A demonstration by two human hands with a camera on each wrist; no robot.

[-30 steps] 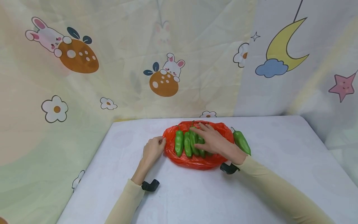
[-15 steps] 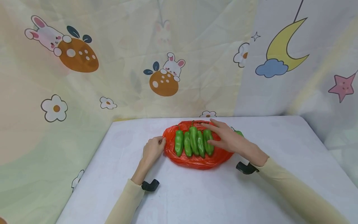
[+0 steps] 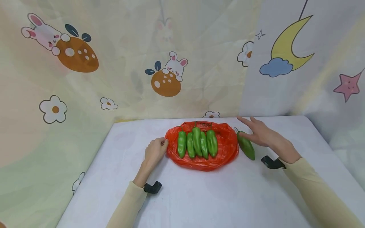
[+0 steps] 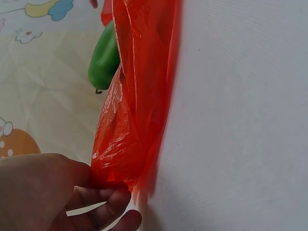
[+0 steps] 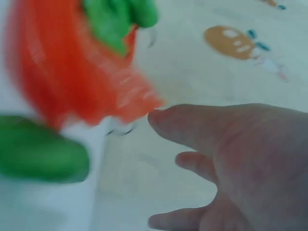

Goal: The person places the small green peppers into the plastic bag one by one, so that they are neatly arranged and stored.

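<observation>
Several green peppers (image 3: 196, 142) lie side by side in a row on a spread red plastic bag (image 3: 225, 158). At the bag's left edge my left hand (image 3: 155, 152) pinches the plastic between thumb and fingers; the left wrist view shows the gathered red film at the fingertips. A single green pepper (image 3: 247, 148) lies on the table just right of the bag. Over that pepper's upper right side is my right hand (image 3: 265, 134), fingers extended and holding nothing. In the right wrist view this lone pepper (image 5: 43, 151) is blurred, apart from the fingers.
A white-covered table (image 3: 211, 196) carries everything. Behind it hangs a printed cloth backdrop (image 3: 199, 63) close to the table's far edge. A black wrist camera (image 3: 152, 187) sits on the left wrist, and another black camera (image 3: 272, 162) on the right.
My right hand has moved right, from above the row of peppers to the lone pepper, uncovering the row. My left hand keeps its place at the bag's edge.
</observation>
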